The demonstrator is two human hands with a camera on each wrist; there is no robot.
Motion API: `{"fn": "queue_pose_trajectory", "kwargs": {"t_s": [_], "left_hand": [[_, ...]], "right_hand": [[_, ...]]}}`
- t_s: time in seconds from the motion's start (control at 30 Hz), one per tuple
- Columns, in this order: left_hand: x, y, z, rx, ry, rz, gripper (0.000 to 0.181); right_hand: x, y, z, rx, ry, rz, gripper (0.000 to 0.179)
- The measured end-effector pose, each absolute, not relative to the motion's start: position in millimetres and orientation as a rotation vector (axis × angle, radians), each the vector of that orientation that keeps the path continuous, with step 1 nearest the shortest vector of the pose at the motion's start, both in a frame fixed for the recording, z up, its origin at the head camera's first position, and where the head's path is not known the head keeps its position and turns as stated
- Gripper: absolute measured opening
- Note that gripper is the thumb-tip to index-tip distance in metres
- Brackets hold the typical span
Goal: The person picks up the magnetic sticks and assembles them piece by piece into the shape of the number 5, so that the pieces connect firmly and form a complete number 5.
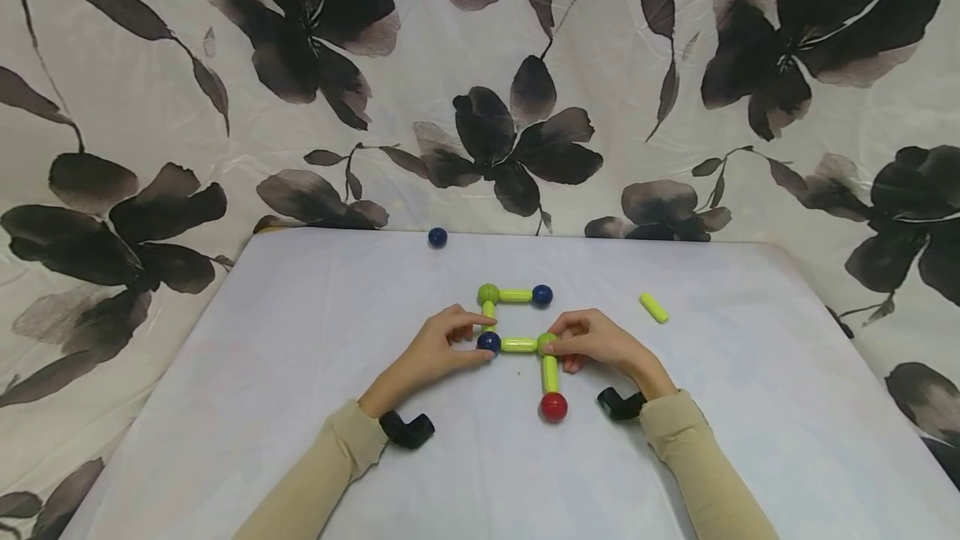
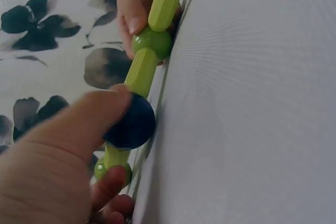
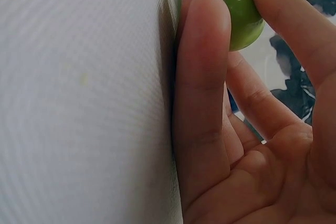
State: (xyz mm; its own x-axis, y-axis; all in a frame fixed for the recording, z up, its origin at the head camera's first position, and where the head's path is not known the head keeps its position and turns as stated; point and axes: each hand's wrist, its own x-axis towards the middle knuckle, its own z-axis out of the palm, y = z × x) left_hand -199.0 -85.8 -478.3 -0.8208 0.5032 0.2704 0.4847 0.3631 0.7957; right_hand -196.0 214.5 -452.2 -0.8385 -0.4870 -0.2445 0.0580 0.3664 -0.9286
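Observation:
A zigzag of yellow-green rods and coloured balls lies on the white table. Its lower blue ball (image 1: 489,342) is pinched by my left hand (image 1: 441,342), thumb against the ball and fingers by the upright rod (image 1: 490,309). My right hand (image 1: 602,343) grips the green ball (image 3: 245,18) at the other end of the middle rod (image 1: 518,346). From that ball another rod (image 1: 551,375) runs down to a red ball (image 1: 553,407). Above the left hand, a second green ball (image 1: 488,294) joins a rod (image 1: 515,296) ending in a blue ball (image 1: 542,296).
A loose yellow-green rod (image 1: 654,307) lies to the right of the right hand. Near the table's back edge sits a separate blue ball (image 1: 437,237). Behind the table (image 1: 225,407) hangs a flower-patterned cloth (image 1: 420,40).

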Motion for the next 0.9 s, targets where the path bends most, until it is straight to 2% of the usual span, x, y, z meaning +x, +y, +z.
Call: {"fn": "queue_pose_trajectory", "kwargs": {"t_s": [0.2, 0.9], "left_hand": [[-200.4, -87.6, -484.2, 1.050, 2.585, 1.414, 0.044], [-200.1, -88.0, -486.4, 0.983, 2.597, 1.425, 0.042]], "right_hand": [[-194.9, 215.2, -450.6, -0.370, 2.154, -1.485, 0.022], [-196.6, 213.8, -451.9, -0.418, 2.154, -1.490, 0.023]]}}
